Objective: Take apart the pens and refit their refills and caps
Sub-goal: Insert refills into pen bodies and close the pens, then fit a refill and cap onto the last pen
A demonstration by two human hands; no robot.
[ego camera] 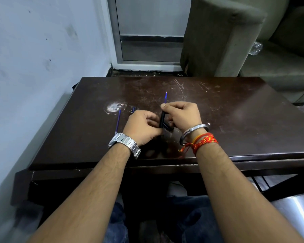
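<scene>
With the fingers of the right hand [182, 114] wrapped round the black pen [162, 118] and the left hand [142, 127] pinching its bottom, slide the blue refill [165, 97] straight, never bent.

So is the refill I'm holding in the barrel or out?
In, partly: the blue refill pokes out of the barrel above the right hand. How deep, cannot tell.

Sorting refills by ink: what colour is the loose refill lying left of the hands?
The refill is blue; head view.
</scene>
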